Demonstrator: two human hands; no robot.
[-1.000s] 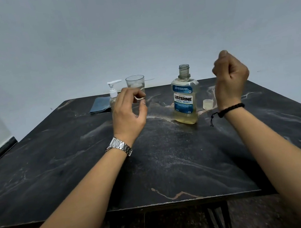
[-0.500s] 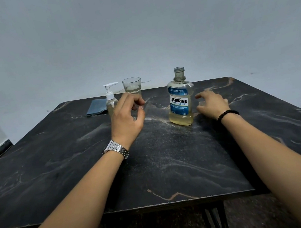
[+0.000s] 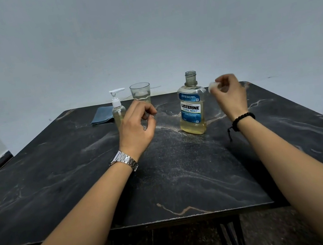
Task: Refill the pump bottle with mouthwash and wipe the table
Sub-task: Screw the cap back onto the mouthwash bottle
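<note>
**Cap lifted beside the open mouthwash bottle**

The right hand (image 3: 230, 94) is raised just right of the mouthwash bottle (image 3: 192, 108), its fingertips pinching a small pale cap (image 3: 212, 86) level with the bottle's shoulder. The bottle stands upright on the dark marbled worktop (image 3: 183, 170), neck uncovered, with yellowish liquid filling roughly its lower part and a blue label facing the camera. A black beaded bracelet (image 3: 242, 119) circles the right wrist.

The left hand (image 3: 136, 125) hovers over the middle of the worktop, fingers loosely curled with thumb and forefinger close together; it holds nothing that can be made out. It partly covers the lower body of the pump bottle (image 3: 118, 109), which stands upright behind it with its white pump head pointing right and pale liquid inside. A metal watch (image 3: 124, 161) sits on the left wrist.

Just right of the pump bottle, toward the far edge, stands a clear glass (image 3: 140, 93); the left hand's fingers hide its base. A folded blue cloth (image 3: 102, 115) lies flat on the worktop, just left of the pump bottle. A plain pale wall rises behind the worktop's far edge.
</note>
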